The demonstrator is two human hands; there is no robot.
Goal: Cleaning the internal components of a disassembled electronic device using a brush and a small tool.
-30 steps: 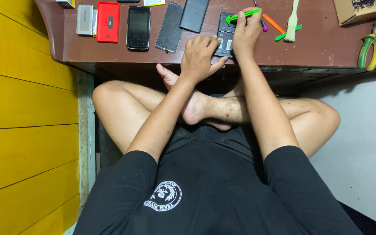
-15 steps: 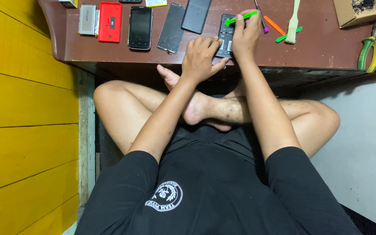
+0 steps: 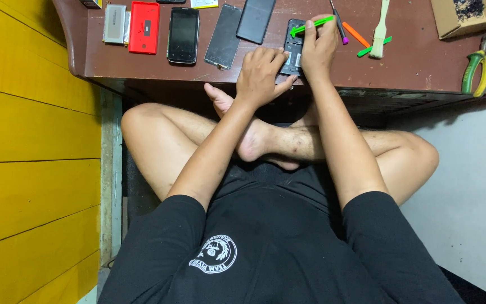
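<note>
Though partly hidden, dark opened phone (image 3: 292, 48).

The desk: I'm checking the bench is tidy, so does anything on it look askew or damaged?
Mostly orderly. The dark phone under the left hand and right hand lies opened, its insides exposed, with a green pry tool on it. The loose black screen panel lies slightly tilted.

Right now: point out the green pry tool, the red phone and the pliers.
green pry tool (image 3: 312, 25), head view, middle of its shaft.
red phone (image 3: 144, 27), head view, centre of its back.
pliers (image 3: 477, 70), head view, between the green-yellow handles.
</note>
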